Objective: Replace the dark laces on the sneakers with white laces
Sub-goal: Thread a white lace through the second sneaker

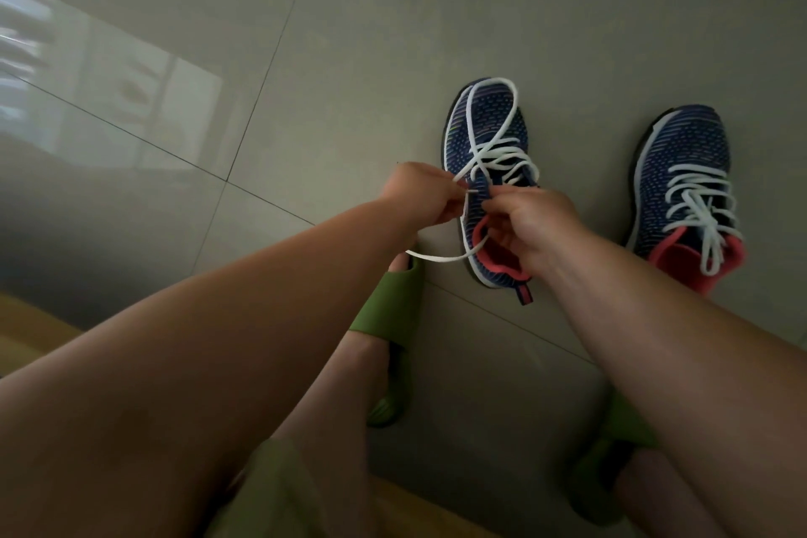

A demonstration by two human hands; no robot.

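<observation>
You have both hands over the left-hand sneaker [487, 170], which lies on the tiled floor [305, 57] with its toe toward twelve o'clock and its red-lined heel opening toward six, so its long axis runs straight away from you. Your left hand [421, 199] pinches a strand of the white lace [493, 131] at about nine o'clock from the tongue, fingers curled round it; your right hand [530, 227] sits at the collar, at about five o'clock from the upper eyelets, fingers curled on what looks like the tongue or upper edge, though the exact hold is hidden. A big loop of lace lies forward over the toe, and a loose tail trails out toward eight o'clock beside your green slipper [393, 310]. The lace tip appears closest to your left hand, so that hand probably does the next threading. The other sneaker [685, 188], at three o'clock, already wears white lacing.
</observation>
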